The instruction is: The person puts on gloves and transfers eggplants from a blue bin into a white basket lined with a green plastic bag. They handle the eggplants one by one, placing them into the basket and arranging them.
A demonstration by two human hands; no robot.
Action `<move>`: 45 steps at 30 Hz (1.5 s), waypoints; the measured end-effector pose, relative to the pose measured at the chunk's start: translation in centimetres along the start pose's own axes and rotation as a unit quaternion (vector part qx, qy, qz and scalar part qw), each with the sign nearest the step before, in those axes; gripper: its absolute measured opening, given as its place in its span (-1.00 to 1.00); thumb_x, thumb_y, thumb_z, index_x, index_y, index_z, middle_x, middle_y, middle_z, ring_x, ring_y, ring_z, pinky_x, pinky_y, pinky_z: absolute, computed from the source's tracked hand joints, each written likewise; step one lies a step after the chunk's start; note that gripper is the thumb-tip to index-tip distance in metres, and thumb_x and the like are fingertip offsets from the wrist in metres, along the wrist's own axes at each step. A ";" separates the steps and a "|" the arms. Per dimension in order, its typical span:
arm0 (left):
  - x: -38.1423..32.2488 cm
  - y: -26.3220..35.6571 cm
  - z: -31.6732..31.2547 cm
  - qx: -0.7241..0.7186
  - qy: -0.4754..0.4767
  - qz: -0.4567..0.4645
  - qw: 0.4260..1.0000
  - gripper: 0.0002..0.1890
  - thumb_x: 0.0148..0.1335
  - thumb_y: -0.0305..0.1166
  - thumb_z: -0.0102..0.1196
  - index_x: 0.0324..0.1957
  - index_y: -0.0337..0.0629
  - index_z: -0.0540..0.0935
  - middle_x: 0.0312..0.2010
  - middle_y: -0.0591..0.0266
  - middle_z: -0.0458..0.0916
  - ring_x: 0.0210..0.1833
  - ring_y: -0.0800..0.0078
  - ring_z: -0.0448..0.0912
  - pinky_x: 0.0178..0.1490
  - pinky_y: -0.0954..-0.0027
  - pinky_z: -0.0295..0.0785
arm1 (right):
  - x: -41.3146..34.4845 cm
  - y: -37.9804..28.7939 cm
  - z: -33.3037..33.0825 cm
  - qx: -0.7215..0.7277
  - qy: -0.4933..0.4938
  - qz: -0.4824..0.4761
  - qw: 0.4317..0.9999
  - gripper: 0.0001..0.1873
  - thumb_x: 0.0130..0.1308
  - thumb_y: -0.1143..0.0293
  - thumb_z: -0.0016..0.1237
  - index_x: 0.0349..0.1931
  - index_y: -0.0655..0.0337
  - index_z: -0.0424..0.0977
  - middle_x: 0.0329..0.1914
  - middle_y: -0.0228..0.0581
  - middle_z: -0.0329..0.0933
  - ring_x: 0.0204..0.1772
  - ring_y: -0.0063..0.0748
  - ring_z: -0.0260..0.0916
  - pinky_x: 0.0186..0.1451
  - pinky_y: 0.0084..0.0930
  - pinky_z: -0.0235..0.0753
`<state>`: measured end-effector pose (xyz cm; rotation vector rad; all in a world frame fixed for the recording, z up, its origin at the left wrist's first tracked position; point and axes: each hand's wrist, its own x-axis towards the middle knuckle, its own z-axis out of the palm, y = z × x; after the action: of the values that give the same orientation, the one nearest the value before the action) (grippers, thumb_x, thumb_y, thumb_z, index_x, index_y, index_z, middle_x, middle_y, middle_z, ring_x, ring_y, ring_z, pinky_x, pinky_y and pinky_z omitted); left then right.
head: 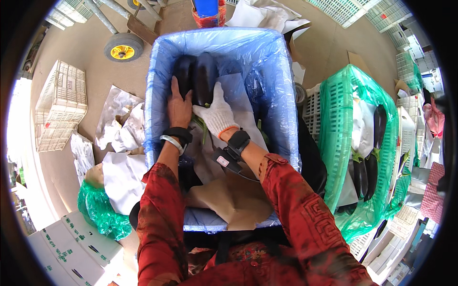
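Two dark purple eggplants lie side by side at the far left of a crate [223,34] lined with blue plastic film. Bare, with a metal bangle and a black band at the wrist, my left hand [180,109] grips the left eggplant [184,73] near its lower end. My right hand [217,113], in a white knit glove, holds the right eggplant [205,77] near its green stem [202,130]. Grey paper [234,91] lies beside them in the crate, and brown paper [232,203] covers its near end. The undersides of both eggplants are hidden.
On the right stands a crate lined with green film [331,150], holding paper and several eggplants [359,177]. Loose paper [125,178] and a green plastic bag [102,209] lie left. A cart wheel [123,47] and a white plastic crate [61,107] are farther off.
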<state>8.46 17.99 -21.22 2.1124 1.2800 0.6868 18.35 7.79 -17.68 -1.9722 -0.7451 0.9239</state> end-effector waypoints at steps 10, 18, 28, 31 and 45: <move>2.0 1.4 -0.7 0.121 -0.153 0.159 0.968 -0.34 0.34 -0.13 0.07 0.47 0.22 0.23 0.42 -0.16 0.22 0.53 -0.16 0.00 0.53 0.03 -0.05 | -1.4 -3.7 -3.7 -0.113 -0.049 0.018 0.992 -0.20 0.19 0.19 0.16 0.33 0.24 0.02 0.03 0.16 0.53 0.15 0.07 0.50 0.18 -0.10 0.47; 1.4 1.1 0.4 0.108 -0.105 0.148 0.977 -0.35 0.34 -0.17 0.05 0.46 0.32 0.22 0.43 -0.13 0.20 0.54 -0.15 -0.01 0.52 0.00 -0.03 | -8.6 1.3 -35.1 -0.242 0.391 -0.376 0.805 -0.72 0.22 0.21 0.03 -0.20 0.21 0.58 -0.22 -0.02 0.61 -0.14 0.00 0.57 -0.02 -0.21 0.57; 1.0 2.3 0.3 0.149 -0.102 0.140 0.974 -0.34 0.40 0.00 -0.01 0.48 0.18 0.20 0.45 -0.08 0.17 0.55 -0.09 -0.03 0.53 0.00 -0.06 | -13.2 29.3 -53.6 -0.377 0.401 0.289 0.783 -0.13 0.07 0.00 0.20 0.29 0.38 0.23 0.17 0.24 0.47 0.22 0.13 0.47 0.25 -0.13 0.47; 1.0 2.4 0.2 0.147 -0.107 0.132 0.974 -0.34 0.41 0.00 -0.03 0.48 0.14 0.19 0.46 -0.06 0.15 0.56 -0.08 -0.05 0.54 0.01 -0.10 | -13.1 29.4 -54.8 -0.371 0.402 0.264 0.794 -0.12 0.03 -0.02 0.24 0.26 0.38 0.29 0.14 0.22 0.50 0.20 0.13 0.48 0.25 -0.14 0.47; 1.1 1.5 0.6 0.160 -0.101 0.151 0.970 -0.33 0.42 0.05 -0.08 0.49 0.10 0.18 0.46 -0.08 0.15 0.56 -0.12 -0.07 0.54 -0.03 -0.14 | -13.8 25.5 -54.8 -0.228 0.389 0.248 0.858 0.02 -0.10 0.05 0.40 0.26 0.56 0.24 -0.01 0.21 0.56 0.03 -0.02 0.58 0.10 -0.23 0.56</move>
<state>10.26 18.32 -20.45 2.6002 1.0211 0.3896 59.46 -38.38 -13.04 -2.7464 0.0431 0.1233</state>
